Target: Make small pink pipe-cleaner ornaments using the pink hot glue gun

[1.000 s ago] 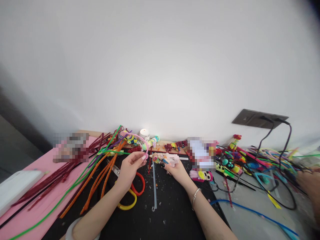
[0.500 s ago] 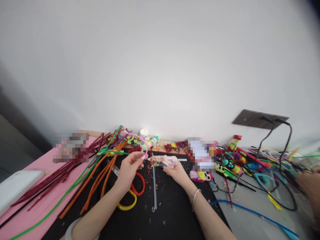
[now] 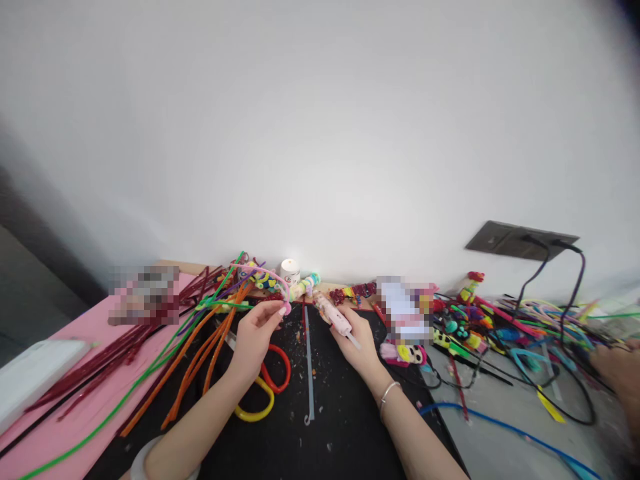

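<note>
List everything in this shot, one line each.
pink pipe cleaner: one, pink, pinched in left hand
glue gun: one, pink, in right hand
scissors: one pair, red and yellow handles, on black mat
orange pipe cleaners: several, orange, left of scissors
dark red pipe cleaners: many, dark red, on pink sheet
white jar: one, white, by wall
craft pieces: heap, many colours, right of mat
wall socket: one, dark, on wall, black cables plugged in
another person's hand: one, far right edge
left hand: one, over mat, near scissors
right hand: one, silver bracelet at wrist
</note>
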Motion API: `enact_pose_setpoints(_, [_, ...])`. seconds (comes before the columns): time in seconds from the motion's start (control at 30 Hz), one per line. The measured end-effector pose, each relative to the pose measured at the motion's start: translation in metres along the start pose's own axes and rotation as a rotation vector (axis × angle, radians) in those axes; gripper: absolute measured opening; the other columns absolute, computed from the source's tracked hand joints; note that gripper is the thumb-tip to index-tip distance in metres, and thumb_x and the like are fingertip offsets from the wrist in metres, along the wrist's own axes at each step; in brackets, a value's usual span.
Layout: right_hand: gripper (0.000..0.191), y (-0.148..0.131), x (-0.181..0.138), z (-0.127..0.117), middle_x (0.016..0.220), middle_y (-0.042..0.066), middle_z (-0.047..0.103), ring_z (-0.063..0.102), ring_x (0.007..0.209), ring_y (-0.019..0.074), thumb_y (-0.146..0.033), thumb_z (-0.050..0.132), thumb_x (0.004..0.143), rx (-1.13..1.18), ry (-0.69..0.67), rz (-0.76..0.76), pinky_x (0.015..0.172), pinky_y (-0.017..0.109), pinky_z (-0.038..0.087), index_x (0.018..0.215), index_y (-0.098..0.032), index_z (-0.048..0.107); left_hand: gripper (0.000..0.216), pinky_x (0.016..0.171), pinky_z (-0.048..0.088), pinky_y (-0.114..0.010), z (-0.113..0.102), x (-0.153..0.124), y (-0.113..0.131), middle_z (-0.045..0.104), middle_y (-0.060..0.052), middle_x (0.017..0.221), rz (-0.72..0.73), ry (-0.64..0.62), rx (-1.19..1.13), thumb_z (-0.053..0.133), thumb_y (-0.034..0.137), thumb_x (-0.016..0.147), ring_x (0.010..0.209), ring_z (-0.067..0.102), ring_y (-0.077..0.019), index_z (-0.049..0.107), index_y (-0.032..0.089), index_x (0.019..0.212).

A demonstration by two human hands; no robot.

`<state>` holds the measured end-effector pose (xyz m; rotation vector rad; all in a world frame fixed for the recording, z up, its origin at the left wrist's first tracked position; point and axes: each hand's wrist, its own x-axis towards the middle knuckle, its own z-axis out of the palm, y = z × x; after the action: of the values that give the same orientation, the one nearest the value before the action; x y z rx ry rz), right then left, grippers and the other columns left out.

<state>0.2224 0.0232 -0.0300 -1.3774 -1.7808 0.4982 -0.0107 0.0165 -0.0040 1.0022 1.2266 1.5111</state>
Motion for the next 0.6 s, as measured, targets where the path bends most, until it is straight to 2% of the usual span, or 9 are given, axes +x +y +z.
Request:
enact_pose_setpoints(0.13, [0.053,-0.002,-0.001,0.001,0.133,0.014,0.075,0.065,0.12,0.033,-0.017,0.066,0.08,-0.371,0.026,0.073,0.101,0.046,0.041,0.132,-0.023,0.07,0.043,0.083,0.06,-0.039,0.0,0.0,-0.003,0.082,-0.009,0.09,0.016,-0.029,0.028,0.089,0.055,0.069,0.091,0.075,-0.0282,0.079,0.019,0.088])
enact_pose_setpoints(0.27, [0.061,-0.004,-0.004,0.006,0.13,0.013,0.074,0.059,0.122,0.037,-0.013,0.066,0.076,-0.517,0.004,0.106,0.107,0.055,0.036,0.136,-0.026,0.069,0.03,0.089,0.06,-0.041,0.0,0.0,-0.004,0.084,-0.009,0.092,0.038,-0.091,0.061,0.084,0.046,0.073,0.094,0.076,-0.0289,0.079,0.02,0.088])
enact_pose_setpoints(0.37, [0.052,-0.002,-0.006,0.005,0.132,0.013,0.071,0.056,0.126,0.0373,-0.016,0.064,0.081,-0.405,0.089,0.023,0.11,0.058,0.035,0.131,-0.026,0.072,0.021,0.089,0.06,-0.04,0.001,-0.002,-0.002,0.084,-0.008,0.091,0.067,-0.21,0.127,0.079,0.039,0.076,0.092,0.077,-0.0277,0.08,0.02,0.086])
enact_pose_setpoints(0.43, [0.04,-0.002,-0.006,0.004,0.128,0.012,0.071,0.058,0.123,0.0343,-0.021,0.06,0.089,-0.244,0.147,-0.075,0.108,0.054,0.04,0.126,-0.025,0.073,0.015,0.086,0.06,-0.038,0.003,-0.005,0.0,0.083,-0.008,0.088,0.08,-0.344,0.183,0.077,0.035,0.078,0.087,0.077,-0.0268,0.08,0.021,0.083])
enact_pose_setpoints(0.53, [0.024,-0.006,-0.007,0.002,0.105,0.009,0.074,0.063,0.106,0.0288,-0.029,0.058,0.097,-0.001,0.154,-0.196,0.096,0.043,0.049,0.113,-0.023,0.075,0.011,0.08,0.06,-0.035,0.006,-0.011,0.002,0.083,-0.007,0.087,0.092,-0.532,0.256,0.073,0.029,0.079,0.084,0.076,-0.0256,0.08,0.021,0.081])
enact_pose_setpoints(0.6, [0.017,-0.011,-0.008,0.002,0.086,0.005,0.07,0.063,0.091,0.0259,-0.032,0.062,0.095,0.097,0.121,-0.192,0.083,0.037,0.051,0.1,-0.023,0.075,0.011,0.077,0.058,-0.034,0.007,-0.014,0.002,0.083,-0.007,0.086,0.119,-0.605,0.302,0.071,0.027,0.08,0.083,0.075,-0.0249,0.081,0.021,0.079])
